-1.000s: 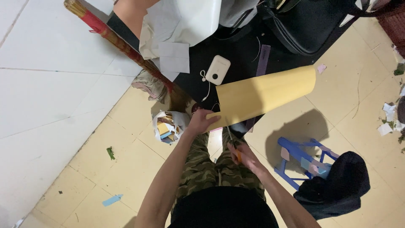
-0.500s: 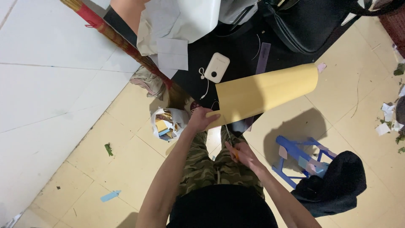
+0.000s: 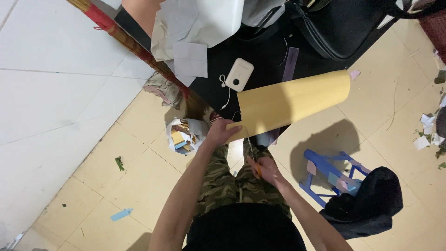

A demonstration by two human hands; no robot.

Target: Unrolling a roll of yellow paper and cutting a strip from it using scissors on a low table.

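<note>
Partly, right hand hides scissors cutting yellow sheet.

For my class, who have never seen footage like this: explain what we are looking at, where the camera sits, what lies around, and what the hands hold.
There is no machine here. A person wears a camera on the head, so the one picture looks straight down over their arms and camouflage trousers to a tiled floor. The left hand grips the near edge of a large tan sheet of stiff paper. The right hand holds orange-handled scissors, blades at that sheet's lower edge. Nearby lie a white bag of paper scraps, a small white rounded device with a cord on a black surface, a blue plastic stool and a black cloth.
</note>
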